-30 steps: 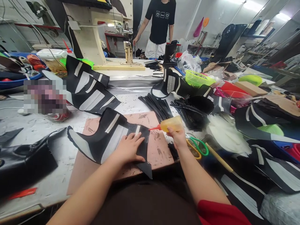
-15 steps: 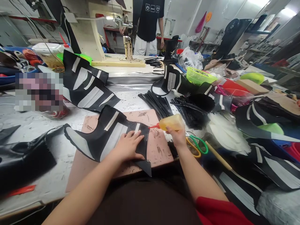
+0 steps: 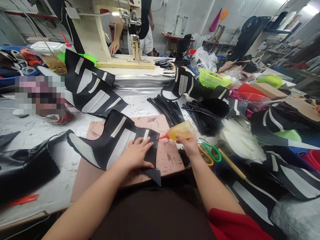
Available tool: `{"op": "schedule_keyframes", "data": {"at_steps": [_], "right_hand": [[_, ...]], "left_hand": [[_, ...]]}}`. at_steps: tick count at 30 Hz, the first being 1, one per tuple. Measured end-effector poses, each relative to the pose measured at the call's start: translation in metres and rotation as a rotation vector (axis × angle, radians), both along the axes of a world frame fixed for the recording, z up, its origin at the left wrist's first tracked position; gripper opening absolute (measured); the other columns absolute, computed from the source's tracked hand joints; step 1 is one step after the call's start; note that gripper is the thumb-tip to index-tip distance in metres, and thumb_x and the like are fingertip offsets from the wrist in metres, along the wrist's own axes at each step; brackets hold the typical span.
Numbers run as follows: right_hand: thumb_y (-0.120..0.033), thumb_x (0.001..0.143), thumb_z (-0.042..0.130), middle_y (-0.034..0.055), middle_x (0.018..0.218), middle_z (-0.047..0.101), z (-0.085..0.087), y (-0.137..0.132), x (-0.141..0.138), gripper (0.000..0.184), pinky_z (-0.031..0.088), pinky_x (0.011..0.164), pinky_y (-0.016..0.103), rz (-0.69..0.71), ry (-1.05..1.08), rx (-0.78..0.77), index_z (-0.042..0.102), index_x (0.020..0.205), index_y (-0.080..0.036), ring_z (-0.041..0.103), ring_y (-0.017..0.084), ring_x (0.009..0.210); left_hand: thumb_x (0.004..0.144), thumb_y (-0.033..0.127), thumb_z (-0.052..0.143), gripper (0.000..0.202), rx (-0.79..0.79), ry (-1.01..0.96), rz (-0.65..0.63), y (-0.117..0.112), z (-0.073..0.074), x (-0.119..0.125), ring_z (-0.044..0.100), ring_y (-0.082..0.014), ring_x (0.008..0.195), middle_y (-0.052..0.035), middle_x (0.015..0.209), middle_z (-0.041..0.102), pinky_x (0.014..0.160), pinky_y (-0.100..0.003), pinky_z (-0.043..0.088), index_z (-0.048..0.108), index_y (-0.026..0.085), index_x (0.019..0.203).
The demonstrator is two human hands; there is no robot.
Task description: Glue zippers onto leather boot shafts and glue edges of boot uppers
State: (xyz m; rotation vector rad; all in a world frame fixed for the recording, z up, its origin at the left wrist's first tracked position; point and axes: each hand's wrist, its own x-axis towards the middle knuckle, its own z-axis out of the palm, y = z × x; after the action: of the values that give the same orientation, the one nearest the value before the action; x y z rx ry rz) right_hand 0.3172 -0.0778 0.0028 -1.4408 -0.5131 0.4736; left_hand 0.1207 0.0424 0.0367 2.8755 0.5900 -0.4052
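Observation:
A black boot upper (image 3: pixel 100 146) with pale strips lies flat on a pinkish board (image 3: pixel 172 160). Pressed on its right part is my left hand (image 3: pixel 137 151), fingers spread. My right hand (image 3: pixel 188 143) grips a squeeze bottle of yellowish glue (image 3: pixel 182 130), tilted so that its red nozzle points left. The nozzle tip is at the upper's right edge, near my left fingertips; whether it touches I cannot tell. Scissors (image 3: pixel 211 151) with green and yellow handles lie just right of my right wrist.
Behind the board lie black strips (image 3: pixel 166 108) in bundles and more boot uppers (image 3: pixel 93 96). A sewing machine (image 3: pixel 87 36) stands at the back, with another person (image 3: pixel 140 36) behind it. White pieces (image 3: pixel 242 141) and a wooden handle (image 3: pixel 232 163) are at right.
The bottle's nozzle has moved slightly down along the upper's right edge. My left hand stays in place. The person behind has shifted left and reaches a hand down by the machine.

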Motion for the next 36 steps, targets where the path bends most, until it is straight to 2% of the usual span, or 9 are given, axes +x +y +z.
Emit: {"op": "schedule_keyframes", "data": {"at_steps": [3,8,13,18,20,24,29,34,36], "right_hand": [[-0.043,0.047,0.079,0.0052,0.082,0.062,0.0,-0.004,0.001,0.062,0.054,0.046,0.032,0.096,0.023,-0.054,0.05,0.094,-0.017,0.063,0.024,0.072],[-0.042,0.051,0.078,0.004,0.086,0.062,0.002,-0.009,0.0,0.061,0.056,0.055,0.035,-0.032,-0.003,-0.019,0.049,0.099,-0.019,0.062,0.022,0.075],[-0.045,0.049,0.078,0.0049,0.081,0.063,0.002,-0.014,-0.006,0.058,0.055,0.051,0.036,0.116,0.038,-0.089,0.052,0.093,-0.017,0.062,0.024,0.072],[-0.043,0.048,0.079,0.0037,0.086,0.062,0.003,-0.009,-0.006,0.067,0.056,0.061,0.039,-0.057,-0.002,0.002,0.047,0.102,-0.019,0.062,0.023,0.078],[-0.044,0.048,0.078,0.0037,0.084,0.062,0.004,-0.011,-0.008,0.065,0.055,0.058,0.039,-0.013,0.001,-0.019,0.048,0.1,-0.019,0.062,0.023,0.075],[-0.046,0.047,0.079,0.0054,0.08,0.064,0.007,-0.021,-0.014,0.06,0.055,0.055,0.038,0.163,0.013,-0.117,0.053,0.093,-0.017,0.062,0.025,0.072],[-0.048,0.047,0.078,0.0055,0.083,0.063,0.008,-0.029,-0.019,0.062,0.055,0.059,0.039,0.021,0.03,-0.09,0.052,0.094,-0.017,0.062,0.024,0.073],[-0.041,0.046,0.081,0.0064,0.085,0.065,0.008,-0.038,-0.022,0.06,0.055,0.067,0.042,0.255,0.035,-0.124,0.054,0.094,-0.018,0.063,0.026,0.08],[-0.042,0.047,0.08,0.0065,0.087,0.065,0.006,-0.041,-0.023,0.058,0.054,0.072,0.043,0.212,0.024,-0.091,0.054,0.093,-0.018,0.063,0.026,0.082]], "left_hand": [[0.059,0.066,0.06,0.091,-0.008,-0.001,-0.005,0.001,0.0,0.0,0.021,-0.0341,0.128,-0.0058,0.146,0.022,0.096,-0.052,0.026,0.031,0.025,0.135],[0.052,0.065,0.066,0.1,-0.02,0.021,-0.026,0.002,0.001,0.001,0.021,-0.0356,0.128,-0.0064,0.147,0.02,0.096,-0.052,0.026,0.03,0.024,0.135],[0.049,0.065,0.068,0.104,-0.027,0.053,-0.028,0.003,0.003,0.002,0.019,-0.0351,0.129,-0.0073,0.147,0.018,0.097,-0.052,0.025,0.028,0.024,0.136],[0.05,0.066,0.066,0.103,-0.02,0.035,-0.037,0.003,0.002,0.002,0.02,-0.0352,0.129,-0.0072,0.147,0.018,0.097,-0.051,0.025,0.028,0.024,0.136],[0.05,0.066,0.066,0.103,-0.023,0.037,-0.036,0.003,0.001,0.002,0.019,-0.0353,0.129,-0.0074,0.147,0.018,0.097,-0.051,0.024,0.028,0.024,0.136],[0.052,0.066,0.064,0.102,-0.028,0.036,-0.04,0.003,0.002,0.001,0.018,-0.0354,0.129,-0.0085,0.147,0.018,0.097,-0.052,0.024,0.028,0.023,0.136],[0.047,0.069,0.064,0.108,-0.032,0.023,-0.059,0.004,-0.002,0.0,0.018,-0.0361,0.129,-0.0094,0.147,0.018,0.097,-0.052,0.023,0.027,0.022,0.137],[0.049,0.072,0.06,0.107,-0.03,0.021,-0.068,0.004,-0.005,0.0,0.019,-0.0362,0.128,-0.0091,0.148,0.015,0.098,-0.051,0.022,0.026,0.022,0.137],[0.049,0.073,0.059,0.107,-0.032,0.013,-0.069,0.004,-0.005,-0.001,0.018,-0.0362,0.128,-0.0088,0.148,0.015,0.098,-0.05,0.022,0.026,0.022,0.137]]}}
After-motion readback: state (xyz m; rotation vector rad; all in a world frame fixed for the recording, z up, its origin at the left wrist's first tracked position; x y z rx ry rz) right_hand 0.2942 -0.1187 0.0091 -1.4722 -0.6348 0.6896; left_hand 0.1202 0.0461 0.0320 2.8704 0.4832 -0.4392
